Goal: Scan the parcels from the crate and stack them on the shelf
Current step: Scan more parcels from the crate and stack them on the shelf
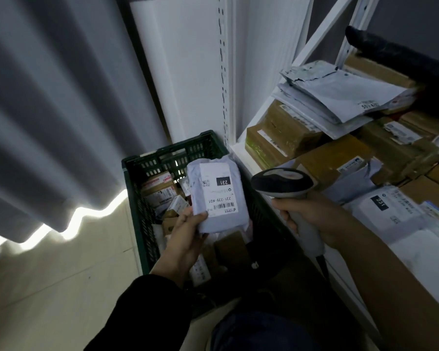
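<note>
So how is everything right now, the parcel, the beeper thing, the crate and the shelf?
Green crate: open-topped, more parcels inside.
Grey parcel: held above the green crate by the left hand, label up.
Barcode scanner: gripped by the right hand, head near the parcel.
Shelf: piled with boxes and mailers.

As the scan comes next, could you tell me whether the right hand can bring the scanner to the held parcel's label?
Probably yes: the right hand holds the scanner just beside the parcel in the left hand, label facing up, nothing between them.
</note>
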